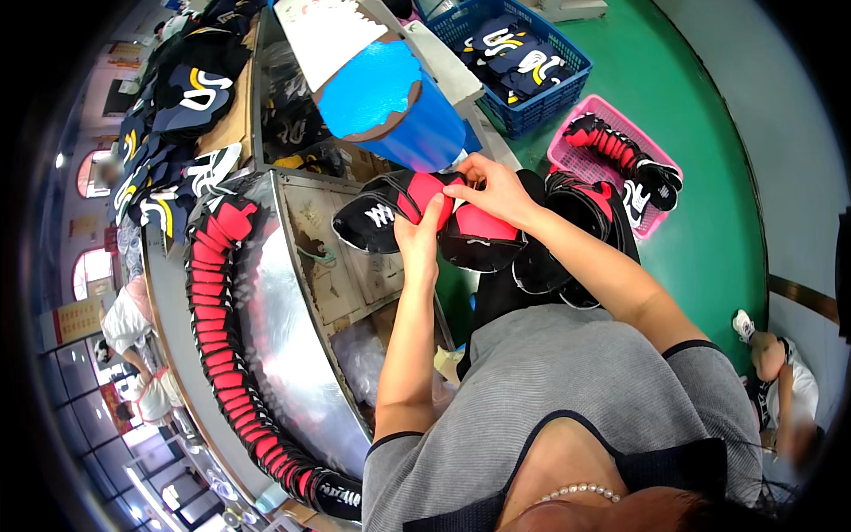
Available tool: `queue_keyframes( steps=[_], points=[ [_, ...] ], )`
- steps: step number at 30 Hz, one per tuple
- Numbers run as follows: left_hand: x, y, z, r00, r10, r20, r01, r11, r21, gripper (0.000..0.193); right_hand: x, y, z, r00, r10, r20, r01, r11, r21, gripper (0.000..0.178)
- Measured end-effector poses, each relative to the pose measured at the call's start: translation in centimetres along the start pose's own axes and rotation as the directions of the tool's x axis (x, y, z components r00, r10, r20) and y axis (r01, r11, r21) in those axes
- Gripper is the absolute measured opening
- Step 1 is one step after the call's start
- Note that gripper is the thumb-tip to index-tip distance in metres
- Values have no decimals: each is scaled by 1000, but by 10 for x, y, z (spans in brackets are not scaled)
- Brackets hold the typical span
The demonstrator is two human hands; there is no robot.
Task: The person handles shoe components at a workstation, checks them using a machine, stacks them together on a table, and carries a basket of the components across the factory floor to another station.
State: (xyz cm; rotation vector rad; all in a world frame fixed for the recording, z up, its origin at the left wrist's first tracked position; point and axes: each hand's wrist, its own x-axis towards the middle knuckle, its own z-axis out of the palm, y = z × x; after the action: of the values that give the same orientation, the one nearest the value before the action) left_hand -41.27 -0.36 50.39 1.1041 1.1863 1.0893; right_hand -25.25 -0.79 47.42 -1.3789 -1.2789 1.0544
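In front of me, a black and red shoe upper (383, 218) with white lacing marks is held in both hands. My left hand (418, 232) grips its red part, the thumb on top and the other fingers mostly hidden beneath. My right hand (498, 188) is closed at its edge, thumb and fingertips pinched together close to my left thumb. Another red and black upper (483, 232) lies just under my right wrist. More black and red uppers (581, 208) are bunched on my lap beneath my right forearm.
A long curved row of nested red and black uppers (217, 310) lines the metal-edged table (297, 293) at left. Beyond my hands stands a blue cylinder (403, 115). A blue crate (541, 111) of dark pieces and a pink basket (567, 146) with uppers sit on the green floor.
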Motion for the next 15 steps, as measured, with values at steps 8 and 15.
queue_keyframes(
  steps=[8, 15],
  points=[
    [27, -23, 12, 998, -68, -8, 66, 989, -133, 23, 24, 42, -4, 995, 86, -41, -68, 944, 324, 19],
    [61, -32, 5, 873, -486, 34, 455, 789, -412, 22, 60, 55, -9, 977, 189, 96, -210, 920, 330, 18]
  ],
)
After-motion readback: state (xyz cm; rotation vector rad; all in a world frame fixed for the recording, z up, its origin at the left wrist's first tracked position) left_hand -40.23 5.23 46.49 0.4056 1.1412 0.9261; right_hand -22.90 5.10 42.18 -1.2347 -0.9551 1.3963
